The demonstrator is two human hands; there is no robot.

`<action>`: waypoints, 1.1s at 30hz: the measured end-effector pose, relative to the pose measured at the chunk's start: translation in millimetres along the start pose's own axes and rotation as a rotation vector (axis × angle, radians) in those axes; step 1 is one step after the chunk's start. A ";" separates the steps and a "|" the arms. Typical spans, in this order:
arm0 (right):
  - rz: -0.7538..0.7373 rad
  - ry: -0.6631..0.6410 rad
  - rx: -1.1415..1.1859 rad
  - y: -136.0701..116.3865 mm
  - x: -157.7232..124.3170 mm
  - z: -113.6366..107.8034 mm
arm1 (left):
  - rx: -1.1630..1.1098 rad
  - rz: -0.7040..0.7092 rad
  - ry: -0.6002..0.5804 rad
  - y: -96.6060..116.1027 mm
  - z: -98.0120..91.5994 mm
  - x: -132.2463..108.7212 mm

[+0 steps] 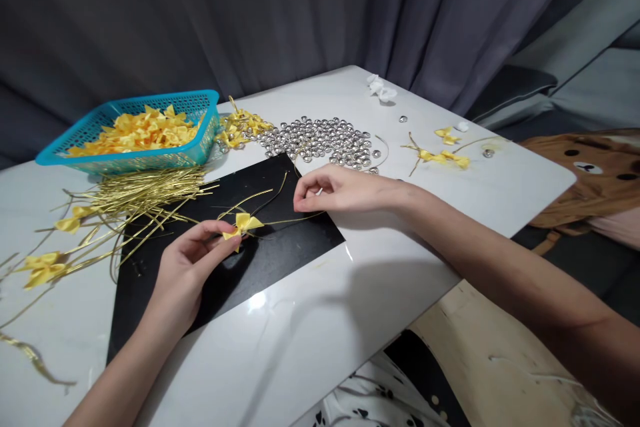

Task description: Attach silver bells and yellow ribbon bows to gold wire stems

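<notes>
My left hand [193, 260] pinches a small yellow ribbon bow [243, 224] over a black mat [250, 260] on the white table [325, 320]. A thin gold wire [285, 219] runs from the bow toward my right hand [335, 190], whose fingers are curled and pinched together at the mat's far edge, apparently on the wire's end or a small silver piece; I cannot make out which. A pile of silver beads [320, 140] lies just behind my right hand.
A turquoise basket [150, 160] full of yellow bows stands at the back left. Gold wires [145, 194] lie heaped before it, some with bows attached. More bows [443, 157] and white bits [380, 88] lie at the far right. A bear-faced cushion [595, 174] sits beyond the table.
</notes>
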State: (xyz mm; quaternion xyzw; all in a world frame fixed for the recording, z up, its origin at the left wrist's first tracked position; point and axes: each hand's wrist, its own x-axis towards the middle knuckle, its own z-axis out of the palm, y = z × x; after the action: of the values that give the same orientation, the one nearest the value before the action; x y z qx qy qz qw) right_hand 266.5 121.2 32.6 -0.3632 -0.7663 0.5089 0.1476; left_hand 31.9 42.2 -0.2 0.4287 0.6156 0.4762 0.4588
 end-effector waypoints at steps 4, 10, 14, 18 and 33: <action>0.095 0.039 0.272 -2.8 4.4 29.9 | 0.004 0.040 -0.053 -0.5 5.7 -5.1; 0.176 -0.079 0.429 -5.7 3.3 53.6 | -0.054 0.032 -0.182 4.1 20.4 -14.9; 0.118 -0.077 0.487 -2.5 4.0 49.8 | -0.005 0.008 -0.180 5.3 20.0 -14.6; 0.026 0.009 0.501 0.9 7.0 49.6 | 0.035 0.009 -0.145 4.2 17.6 -13.4; 0.178 0.256 0.197 3.8 8.6 33.1 | -0.071 -0.005 -0.121 0.2 14.5 -12.9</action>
State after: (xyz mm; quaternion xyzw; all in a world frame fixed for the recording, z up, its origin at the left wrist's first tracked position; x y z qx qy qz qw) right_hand 242.4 105.8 13.4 -0.4750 -0.6526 0.5424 0.2332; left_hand 48.7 32.6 0.1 0.4384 0.5706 0.4698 0.5114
